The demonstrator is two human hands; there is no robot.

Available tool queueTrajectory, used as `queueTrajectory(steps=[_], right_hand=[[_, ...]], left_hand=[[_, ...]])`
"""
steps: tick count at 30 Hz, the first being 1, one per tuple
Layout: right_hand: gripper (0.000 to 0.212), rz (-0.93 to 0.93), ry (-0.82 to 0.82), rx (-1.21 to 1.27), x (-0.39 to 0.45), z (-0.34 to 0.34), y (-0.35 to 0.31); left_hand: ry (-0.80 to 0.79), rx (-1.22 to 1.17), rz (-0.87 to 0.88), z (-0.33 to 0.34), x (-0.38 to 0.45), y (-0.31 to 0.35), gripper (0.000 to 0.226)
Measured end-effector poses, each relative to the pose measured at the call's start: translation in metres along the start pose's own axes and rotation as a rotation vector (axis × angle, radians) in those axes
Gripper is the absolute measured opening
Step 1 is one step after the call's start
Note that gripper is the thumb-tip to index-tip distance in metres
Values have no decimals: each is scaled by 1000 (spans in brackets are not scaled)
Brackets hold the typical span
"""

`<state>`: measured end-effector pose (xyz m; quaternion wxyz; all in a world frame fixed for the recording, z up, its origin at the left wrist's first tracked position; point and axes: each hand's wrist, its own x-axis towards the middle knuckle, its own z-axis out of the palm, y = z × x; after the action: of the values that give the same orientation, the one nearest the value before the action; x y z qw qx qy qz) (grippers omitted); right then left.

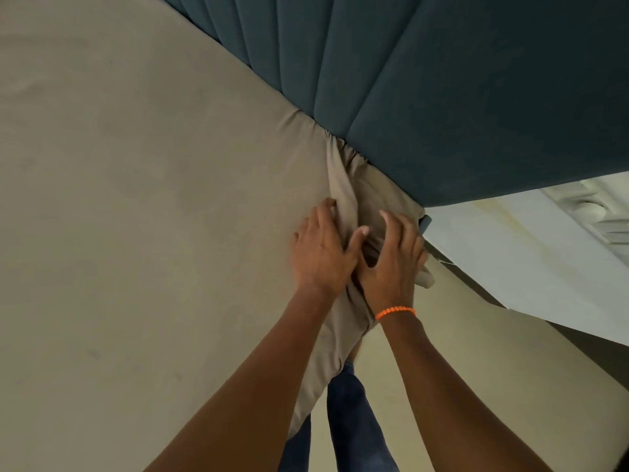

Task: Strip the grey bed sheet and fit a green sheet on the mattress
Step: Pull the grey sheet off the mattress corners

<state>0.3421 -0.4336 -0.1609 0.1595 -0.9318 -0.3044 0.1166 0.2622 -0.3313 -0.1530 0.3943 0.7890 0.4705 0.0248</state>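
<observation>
Head view shows your left hand (321,247) and right hand (394,257) at centre frame, fingers curled into the bunched corner of the grey sheet (136,199) beside the headboard (442,80). It looks soft, light; keep each grip on the gathered hem.

Hands (357,253) on sheet (136,199) corner, by headboard (459,80)
</observation>
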Motion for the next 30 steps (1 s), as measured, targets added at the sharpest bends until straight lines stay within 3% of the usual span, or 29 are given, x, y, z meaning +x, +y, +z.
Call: queueTrajectory(steps=[2, 4, 6, 9, 11, 17, 19, 21, 25, 30], right_hand=[[45, -8, 19, -83, -10, 6, 18], [20, -68, 101, -114, -10, 11, 24], [11, -43, 180, -24, 4, 16, 17], [17, 82, 170, 237, 33, 18, -19], [20, 80, 159, 251, 46, 23, -45], [31, -157, 173, 379, 65, 54, -141], [37, -271, 108, 456, 73, 65, -197], [30, -378, 12, 485, 75, 74, -244], [24, -290, -67, 534, 76, 83, -249], [24, -198, 244, 363, 61, 69, -191]], left_hand=[[3, 43, 3, 6, -1, 0, 57], [51, 47, 5, 4, 2, -6, 25], [64, 7, -23, -2, 8, -12, 5], [75, -84, -12, -17, 13, -13, 14], [128, -157, -44, -28, 17, -16, 14], [403, -223, -154, -94, 38, -51, 22], [536, -251, -206, -119, 44, -68, 13], [639, -306, -293, -142, 51, -87, 22], [476, -362, -323, -155, 53, -114, 27], [396, -387, -269, -123, 28, -108, 34]])
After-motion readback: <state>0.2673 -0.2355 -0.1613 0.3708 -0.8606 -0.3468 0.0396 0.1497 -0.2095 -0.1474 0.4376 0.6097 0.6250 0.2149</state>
